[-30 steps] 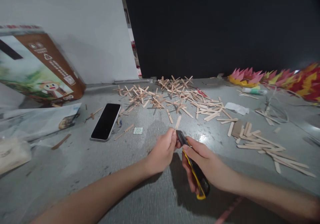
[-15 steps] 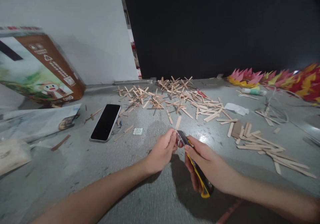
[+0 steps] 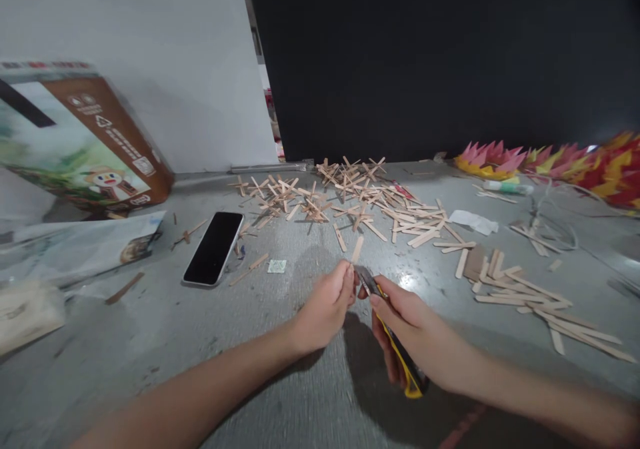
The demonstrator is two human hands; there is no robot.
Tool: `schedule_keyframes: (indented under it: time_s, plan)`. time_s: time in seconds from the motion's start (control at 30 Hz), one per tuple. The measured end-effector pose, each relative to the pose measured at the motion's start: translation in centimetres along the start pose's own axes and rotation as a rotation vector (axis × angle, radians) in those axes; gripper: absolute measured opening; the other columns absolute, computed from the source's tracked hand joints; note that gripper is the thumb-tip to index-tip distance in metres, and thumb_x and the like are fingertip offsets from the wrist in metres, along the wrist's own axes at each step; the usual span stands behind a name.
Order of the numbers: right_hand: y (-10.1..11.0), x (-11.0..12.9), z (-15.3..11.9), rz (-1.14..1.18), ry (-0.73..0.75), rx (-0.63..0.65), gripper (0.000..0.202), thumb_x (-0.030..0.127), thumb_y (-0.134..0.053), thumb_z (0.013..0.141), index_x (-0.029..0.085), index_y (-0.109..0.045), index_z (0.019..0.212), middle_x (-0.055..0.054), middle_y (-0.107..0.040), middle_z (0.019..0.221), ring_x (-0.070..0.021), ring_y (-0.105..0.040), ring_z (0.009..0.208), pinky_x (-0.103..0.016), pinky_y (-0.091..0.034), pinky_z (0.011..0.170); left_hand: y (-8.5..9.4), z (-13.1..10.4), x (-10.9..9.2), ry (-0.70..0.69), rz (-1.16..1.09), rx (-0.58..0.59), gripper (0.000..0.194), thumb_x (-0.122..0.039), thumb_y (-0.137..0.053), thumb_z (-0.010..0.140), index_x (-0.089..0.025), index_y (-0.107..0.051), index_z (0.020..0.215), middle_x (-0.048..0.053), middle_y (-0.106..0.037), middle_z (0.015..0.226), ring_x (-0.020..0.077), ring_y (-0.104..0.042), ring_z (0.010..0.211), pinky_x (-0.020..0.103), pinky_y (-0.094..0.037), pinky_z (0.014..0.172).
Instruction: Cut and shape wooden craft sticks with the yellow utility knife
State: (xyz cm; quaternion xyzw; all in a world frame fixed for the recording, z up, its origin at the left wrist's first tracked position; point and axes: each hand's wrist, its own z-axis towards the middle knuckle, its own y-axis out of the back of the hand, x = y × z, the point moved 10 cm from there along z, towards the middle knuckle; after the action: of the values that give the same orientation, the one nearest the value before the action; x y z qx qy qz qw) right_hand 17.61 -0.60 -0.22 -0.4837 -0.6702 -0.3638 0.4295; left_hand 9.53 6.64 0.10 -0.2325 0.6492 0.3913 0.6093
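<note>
Near the middle of the grey table, my left hand (image 3: 327,305) pinches a pale wooden stick (image 3: 357,249), whose upper end points away from me. My right hand (image 3: 413,325) is wrapped round a yellow and black utility knife (image 3: 400,352). The knife's front end meets the stick right beside my left fingertips. Both hands are close together, and the stick's lower end is hidden by the fingers. Beyond them lies a heap of crossed wooden sticks (image 3: 313,202). More loose sticks (image 3: 530,292) are spread to the right.
A black-screened phone (image 3: 213,249) lies left of my hands, near a small patterned paper square (image 3: 277,266). At the far left stands a brown printed bag (image 3: 113,145). Pink, red and yellow paper petals (image 3: 550,162), a glue tube (image 3: 507,187) and white tissue (image 3: 474,221) are at the right.
The whole view has shifted slightly, with objects a little lower. The knife's front end has tilted slightly against the stick; both hands keep their holds.
</note>
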Motion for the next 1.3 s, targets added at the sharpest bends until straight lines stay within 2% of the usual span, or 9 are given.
schedule_keyframes:
  time_s: [0.4, 0.8, 0.87, 0.93, 1.03, 1.1, 1.17, 1.23, 1.3]
  plan:
    - [0.0, -0.5, 0.7, -0.015, -0.012, 0.024, 0.035, 0.059, -0.041, 0.103, 0.025, -0.039, 0.096, 0.007, -0.06, 0.07, -0.0104, -0.061, 0.037, -0.019, -0.045, 0.031, 0.3, -0.1, -0.3, -0.019, 0.066, -0.027, 0.04, -0.048, -0.029, 0.109, -0.022, -0.044, 0.084, -0.003, -0.048, 0.073, 0.0129, -0.046, 0.065, 0.027, -0.037, 0.063]
    - [-0.7, 0.5, 1.2, 0.323, 0.031, 0.151, 0.031, 0.054, -0.047, 0.1, 0.024, -0.043, 0.096, 0.009, -0.06, 0.064, -0.0137, -0.062, 0.036, -0.02, -0.045, 0.031, -0.1, 0.3, -0.2, 0.051, -0.285, -0.015, 0.038, -0.051, -0.039, 0.105, -0.021, -0.042, 0.082, -0.006, -0.04, 0.07, 0.0097, -0.032, 0.058, 0.023, -0.029, 0.054]
    - [-0.3, 1.1, 1.3, 0.301, 0.086, 0.14, 0.031, 0.054, -0.046, 0.101, 0.024, -0.044, 0.097, 0.009, -0.058, 0.064, -0.0138, -0.061, 0.037, -0.021, -0.044, 0.032, -0.2, 0.3, -0.1, 0.053, -0.282, -0.014, 0.037, -0.052, -0.038, 0.105, -0.021, -0.043, 0.085, -0.006, -0.039, 0.07, 0.0097, -0.031, 0.058, 0.023, -0.028, 0.053]
    - [1.2, 1.9, 1.3, 0.165, 0.194, 0.05, 0.031, 0.054, -0.046, 0.103, 0.024, -0.047, 0.098, 0.008, -0.057, 0.065, -0.0119, -0.059, 0.04, -0.021, -0.044, 0.036, -0.1, 0.3, -0.1, 0.042, -0.212, -0.011, 0.037, -0.052, -0.035, 0.106, -0.021, -0.044, 0.088, -0.006, -0.038, 0.069, 0.0105, -0.033, 0.058, 0.024, -0.03, 0.054]
    - [4.2, 4.3, 0.6, -0.25, 0.449, -0.227, 0.026, 0.046, -0.051, 0.104, 0.022, -0.059, 0.106, 0.005, -0.059, 0.068, -0.01, -0.056, 0.052, -0.021, -0.045, 0.049, -0.3, 0.4, -0.1, 0.009, -0.092, 0.024, 0.033, -0.047, -0.031, 0.108, -0.021, -0.044, 0.092, -0.005, -0.041, 0.069, 0.0119, -0.039, 0.062, 0.025, -0.034, 0.06]
    - [5.5, 5.5, 0.0, -0.507, 0.595, -0.398, 0.025, 0.038, -0.057, 0.102, 0.022, -0.063, 0.12, 0.002, -0.065, 0.074, -0.0115, -0.058, 0.058, -0.023, -0.047, 0.057, -0.6, 0.3, -0.1, -0.013, -0.045, 0.066, 0.026, -0.039, -0.032, 0.108, -0.021, -0.044, 0.093, -0.004, -0.045, 0.074, 0.0125, -0.041, 0.067, 0.026, -0.037, 0.064]
    - [5.4, 6.1, -0.2, -0.674, 0.729, -0.444, 0.03, 0.031, -0.059, 0.102, 0.024, -0.065, 0.13, -0.001, -0.072, 0.081, -0.0141, -0.066, 0.067, -0.025, -0.052, 0.067, -0.8, 0.2, -0.3, -0.037, -0.001, 0.097, 0.021, -0.032, -0.034, 0.107, -0.021, -0.042, 0.092, -0.003, -0.046, 0.078, 0.0131, -0.042, 0.07, 0.027, -0.038, 0.067]
    - [5.2, 6.0, -0.1, -0.733, 0.835, -0.448, 0.032, 0.025, -0.058, 0.102, 0.025, -0.066, 0.133, -0.006, -0.077, 0.101, -0.0179, -0.073, 0.087, -0.028, -0.055, 0.081, -0.9, 0.1, -0.5, -0.054, 0.036, 0.115, 0.019, -0.029, -0.034, 0.106, -0.021, -0.041, 0.091, -0.002, -0.046, 0.079, 0.0136, -0.042, 0.072, 0.028, -0.038, 0.069]
    - [5.1, 5.7, 0.2, -0.739, 0.883, -0.44, 0.033, 0.021, -0.057, 0.101, 0.025, -0.067, 0.132, -0.007, -0.077, 0.109, -0.0179, -0.073, 0.093, -0.028, -0.055, 0.083, -1.1, 0.0, -0.7, -0.066, 0.053, 0.131, 0.019, -0.03, -0.033, 0.107, -0.021, -0.042, 0.093, -0.002, -0.045, 0.079, 0.014, -0.042, 0.072, 0.029, -0.038, 0.07]
